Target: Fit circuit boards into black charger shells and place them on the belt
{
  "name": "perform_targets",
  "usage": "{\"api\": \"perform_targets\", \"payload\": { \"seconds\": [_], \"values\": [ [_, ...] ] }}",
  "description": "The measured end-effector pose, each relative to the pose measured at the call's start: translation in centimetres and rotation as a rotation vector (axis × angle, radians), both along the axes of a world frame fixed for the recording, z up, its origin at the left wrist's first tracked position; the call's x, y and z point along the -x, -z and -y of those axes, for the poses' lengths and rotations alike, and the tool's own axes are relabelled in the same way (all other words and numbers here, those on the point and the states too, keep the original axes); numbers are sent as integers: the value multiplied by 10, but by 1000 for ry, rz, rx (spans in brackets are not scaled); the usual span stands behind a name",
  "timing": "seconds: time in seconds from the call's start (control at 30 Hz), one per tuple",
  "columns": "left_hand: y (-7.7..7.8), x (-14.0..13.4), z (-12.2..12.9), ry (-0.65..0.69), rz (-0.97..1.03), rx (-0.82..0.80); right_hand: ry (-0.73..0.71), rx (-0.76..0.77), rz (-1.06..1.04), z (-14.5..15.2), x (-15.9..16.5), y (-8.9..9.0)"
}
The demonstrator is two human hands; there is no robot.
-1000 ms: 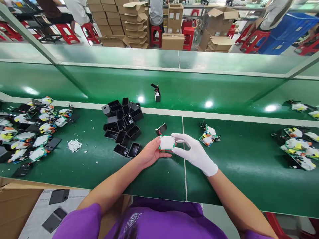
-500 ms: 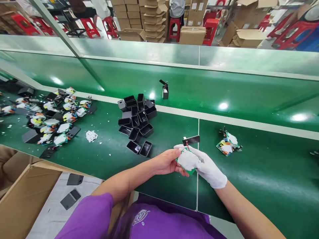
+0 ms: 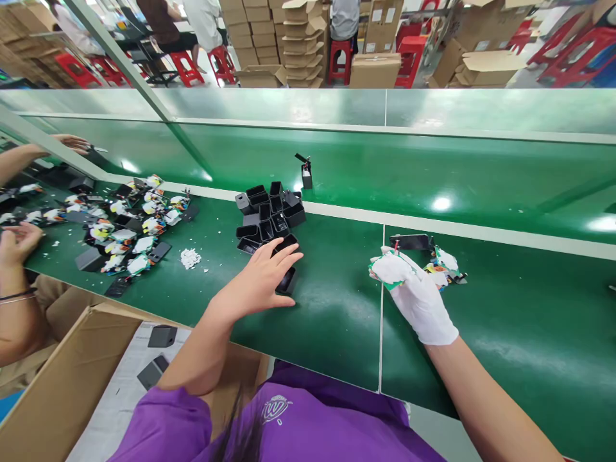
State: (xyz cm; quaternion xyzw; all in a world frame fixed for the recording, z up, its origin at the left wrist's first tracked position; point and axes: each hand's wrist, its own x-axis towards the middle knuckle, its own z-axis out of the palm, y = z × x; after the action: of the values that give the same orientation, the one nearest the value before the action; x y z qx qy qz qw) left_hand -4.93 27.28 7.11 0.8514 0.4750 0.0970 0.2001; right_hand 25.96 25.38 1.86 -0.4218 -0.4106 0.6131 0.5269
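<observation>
My gloved right hand point(image 3: 421, 301) grips a green circuit board point(image 3: 391, 269) covered by a white pad. Red wires run from the board to a flat black panel point(image 3: 409, 242) beside it. My bare left hand point(image 3: 262, 279) is over the near end of a group of open black plastic cases point(image 3: 262, 215), fingers spread. Partly hidden under that hand is another black case point(image 3: 287, 282); whether the fingers touch it I cannot tell. Just past my right hand lie further circuit boards with white pads point(image 3: 447, 262).
Many wired board assemblies point(image 3: 139, 224) cover the left of the green table, near white scraps point(image 3: 190, 258). One filled case point(image 3: 307, 174) stands at the back. A co-worker's hands point(image 3: 19, 244) are at far left. A cardboard box point(image 3: 72, 359) below holds black cases.
My left hand has let go of the circuit board and moved left to the black cases. My right hand has shifted right and slightly away with the board. A co-worker's hands have appeared.
</observation>
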Motion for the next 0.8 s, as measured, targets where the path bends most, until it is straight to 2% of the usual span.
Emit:
{"api": "perform_targets", "payload": {
  "seconds": [0.1,0.17,0.27,0.37,0.53,0.67,0.8],
  "values": [
    [10,9,4,-12,-146,-26,-7,41,-11,2,7,-6],
    [13,4,6,-52,-134,-73,-23,32,-9,4,10,-9],
    [10,-17,11,-62,25,-83,-71,-4,-5,7,13,-10],
    [10,-45,14,-64,193,-11,-116,-15,-22,10,14,-8],
    [21,-85,6,-40,387,32,-98,-12,-37,12,13,-7],
    [38,-97,0,5,622,-82,-77,25,-49,12,14,-7],
    [52,-96,4,-23,805,-44,-78,64,-18,15,17,-4]
  ]
}}
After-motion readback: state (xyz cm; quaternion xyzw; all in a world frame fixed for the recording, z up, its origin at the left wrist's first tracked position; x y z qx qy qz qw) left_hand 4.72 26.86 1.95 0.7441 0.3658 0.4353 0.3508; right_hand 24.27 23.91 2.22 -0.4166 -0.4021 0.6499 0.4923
